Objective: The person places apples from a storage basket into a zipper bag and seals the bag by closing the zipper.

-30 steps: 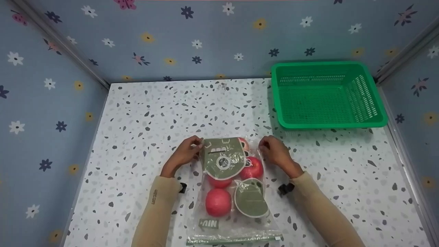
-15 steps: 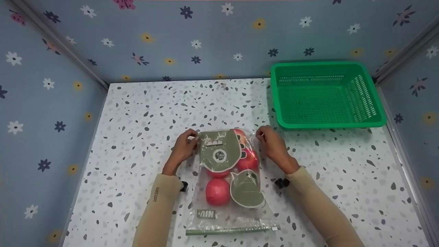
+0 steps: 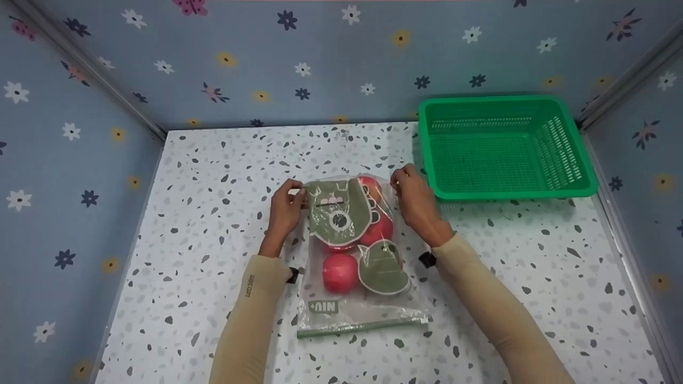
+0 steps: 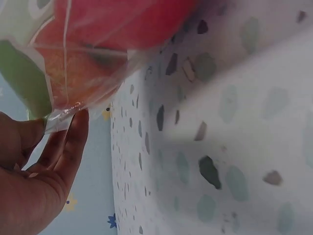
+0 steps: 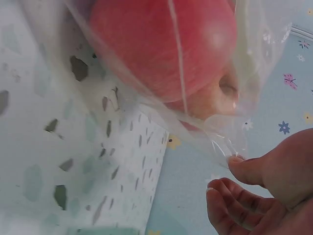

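Observation:
A clear zip bag point(image 3: 368, 312) printed with green cartoon shapes lies lengthwise in front of me, its green zip strip point(image 3: 363, 326) at the near end. Several red apples point(image 3: 340, 273) show through the plastic, one point(image 3: 368, 188) paler at the far end. My left hand point(image 3: 285, 208) pinches the far left corner between thumb and fingers; the left wrist view shows that corner point(image 4: 58, 121) drawn tight. On the far right corner is my right hand point(image 3: 416, 200), its thumb pressing the plastic point(image 5: 222, 144) in the right wrist view, the other fingers curled below.
A green plastic basket point(image 3: 507, 195) with slotted sides stands at the back right, just beyond my right hand. The white speckled table point(image 3: 224, 160) is bounded by blue flower-patterned walls point(image 3: 320, 53) at the back and both sides.
Both hands have moved away from me toward the back wall, and the bag of apples has slid along with them. The basket has kept its place.

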The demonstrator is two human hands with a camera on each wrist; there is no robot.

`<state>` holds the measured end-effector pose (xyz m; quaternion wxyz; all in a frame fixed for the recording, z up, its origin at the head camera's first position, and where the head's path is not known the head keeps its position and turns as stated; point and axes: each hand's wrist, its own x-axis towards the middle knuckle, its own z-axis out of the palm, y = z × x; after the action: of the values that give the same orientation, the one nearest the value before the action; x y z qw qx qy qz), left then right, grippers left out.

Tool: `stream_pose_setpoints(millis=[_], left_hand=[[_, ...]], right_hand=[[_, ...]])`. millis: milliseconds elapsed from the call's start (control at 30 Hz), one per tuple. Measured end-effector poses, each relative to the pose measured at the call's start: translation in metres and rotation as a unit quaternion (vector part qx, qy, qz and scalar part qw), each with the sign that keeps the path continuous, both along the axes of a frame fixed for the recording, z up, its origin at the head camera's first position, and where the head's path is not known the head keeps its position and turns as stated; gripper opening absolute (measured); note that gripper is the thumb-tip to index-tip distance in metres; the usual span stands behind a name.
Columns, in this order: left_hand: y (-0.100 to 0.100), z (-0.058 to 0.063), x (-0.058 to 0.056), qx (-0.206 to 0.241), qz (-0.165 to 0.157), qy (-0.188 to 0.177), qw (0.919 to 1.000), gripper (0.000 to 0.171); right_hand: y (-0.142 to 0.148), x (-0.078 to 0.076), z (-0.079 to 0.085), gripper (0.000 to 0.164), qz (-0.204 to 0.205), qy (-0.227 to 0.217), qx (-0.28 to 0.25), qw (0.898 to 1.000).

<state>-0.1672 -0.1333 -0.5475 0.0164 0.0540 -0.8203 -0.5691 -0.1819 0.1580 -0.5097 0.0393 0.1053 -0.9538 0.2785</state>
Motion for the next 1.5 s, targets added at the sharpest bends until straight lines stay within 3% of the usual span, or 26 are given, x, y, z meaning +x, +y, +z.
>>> stream_pose_setpoints(millis=[300, 533, 800, 1100, 1333, 1500], left_hand=[[0.009, 0.006, -0.019, -0.002, 0.043, 0.011, 0.999, 0.014], [0.013, 0.01, -0.033, -0.031, 0.046, 0.022, 0.9982, 0.017], [0.021, 0.011, -0.045, -0.047, 0.047, 0.014, 0.9977, 0.018], [0.02, 0.003, -0.048, -0.081, 0.038, 0.015, 0.9959, 0.016], [0.019, -0.003, -0.046, -0.087, 0.027, 0.012, 0.9958, 0.016], [0.022, -0.003, -0.045, -0.11, 0.01, 0.006, 0.9939, 0.027]], right_hand=[[-0.006, -0.023, 0.009, 0.011, -0.012, 0.01, 0.078, 0.997], [-0.012, -0.036, 0.011, 0.013, -0.021, 0.034, 0.14, 0.989], [-0.019, -0.045, 0.012, 0.022, -0.044, 0.008, 0.212, 0.976], [-0.024, -0.048, 0.007, 0.025, -0.05, 0.004, 0.282, 0.958], [-0.022, -0.048, 0.001, 0.024, -0.041, 0.008, 0.276, 0.96], [-0.018, -0.046, -0.002, 0.028, -0.034, 0.01, 0.256, 0.966]])
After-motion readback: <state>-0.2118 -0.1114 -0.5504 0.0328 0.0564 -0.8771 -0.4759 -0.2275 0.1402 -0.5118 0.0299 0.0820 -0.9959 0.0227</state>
